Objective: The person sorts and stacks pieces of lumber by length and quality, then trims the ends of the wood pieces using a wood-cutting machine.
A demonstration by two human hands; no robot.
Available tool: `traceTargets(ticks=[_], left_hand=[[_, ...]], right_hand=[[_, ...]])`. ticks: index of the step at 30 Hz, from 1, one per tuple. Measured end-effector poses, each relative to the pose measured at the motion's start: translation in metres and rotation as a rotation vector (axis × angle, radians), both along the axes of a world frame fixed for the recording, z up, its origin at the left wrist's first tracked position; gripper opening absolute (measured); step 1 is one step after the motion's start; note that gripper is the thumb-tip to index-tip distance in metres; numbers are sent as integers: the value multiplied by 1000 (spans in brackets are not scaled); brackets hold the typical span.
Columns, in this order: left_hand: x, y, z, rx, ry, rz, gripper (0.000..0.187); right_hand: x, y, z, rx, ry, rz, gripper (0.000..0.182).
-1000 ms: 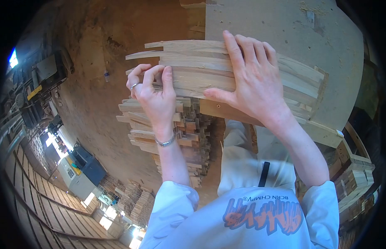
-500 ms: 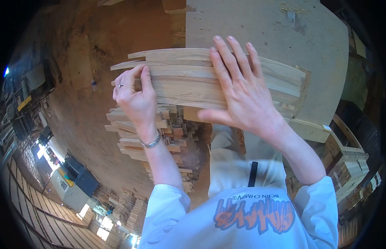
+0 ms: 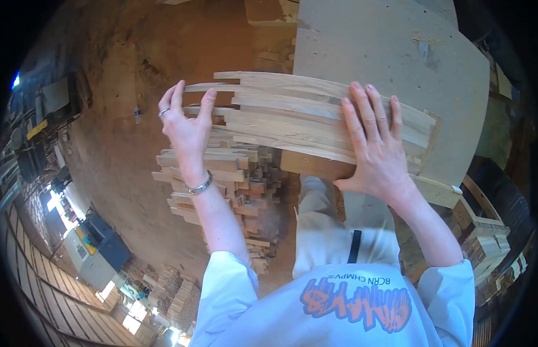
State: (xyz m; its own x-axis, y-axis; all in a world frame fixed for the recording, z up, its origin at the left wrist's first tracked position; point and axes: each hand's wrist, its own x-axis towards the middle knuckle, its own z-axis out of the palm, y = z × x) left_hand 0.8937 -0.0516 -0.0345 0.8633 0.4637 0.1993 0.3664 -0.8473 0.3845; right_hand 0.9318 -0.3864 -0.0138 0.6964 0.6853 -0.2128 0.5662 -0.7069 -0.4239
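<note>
right hand [image 3: 377,155] lies flat on wooden slats [image 3: 289,118] overhanging the sawdust-flecked worktop [image 3: 367,43] above brown floor [image 3: 121,173], left hand [image 3: 189,136], pinched earlier, now spread.

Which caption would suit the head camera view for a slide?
Right hand over wooden strips that overhang a worktable, left hand at their uneven ends.

The worktable [image 3: 350,43] has a flat, pale grey top. A row of wooden strips [image 3: 292,118] lies side by side across its near portion; the left ends of the strips overhang the left edge of the top. A narrow wooden batten [image 3: 435,136] sits at their right ends. Shavings [image 3: 434,41] lie toward the far side. The brown floor [image 3: 109,185] carries a stack of short wood pieces [image 3: 222,191], left of the worktable, and a small bottle [image 3: 137,115], well apart from the stack.
</note>
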Motion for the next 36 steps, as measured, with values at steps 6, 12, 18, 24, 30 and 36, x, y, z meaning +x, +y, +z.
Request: traceTargets(ticks=[6, 12, 18, 24, 30, 36], left_hand=[[2, 3, 1, -93, 24, -8, 62], [11, -1, 12, 37, -24, -124, 35], [21, -43, 7, -31, -9, -249, 10], [26, -38, 7, -91, -48, -382, 9], [36, -7, 45, -239, 172, -757, 73], [40, -8, 68, 17, 455, -971, 121]], right_hand=[[-1, 0, -1, -27, -5, -10, 136], [0, 4, 4, -41, -2, -18, 134], [0, 3, 8, -67, 21, -15, 136], [3, 4, 14, -40, 40, -29, 136], [4, 5, 18, -39, 50, -20, 137], [6, 7, 24, -63, 29, -14, 137]])
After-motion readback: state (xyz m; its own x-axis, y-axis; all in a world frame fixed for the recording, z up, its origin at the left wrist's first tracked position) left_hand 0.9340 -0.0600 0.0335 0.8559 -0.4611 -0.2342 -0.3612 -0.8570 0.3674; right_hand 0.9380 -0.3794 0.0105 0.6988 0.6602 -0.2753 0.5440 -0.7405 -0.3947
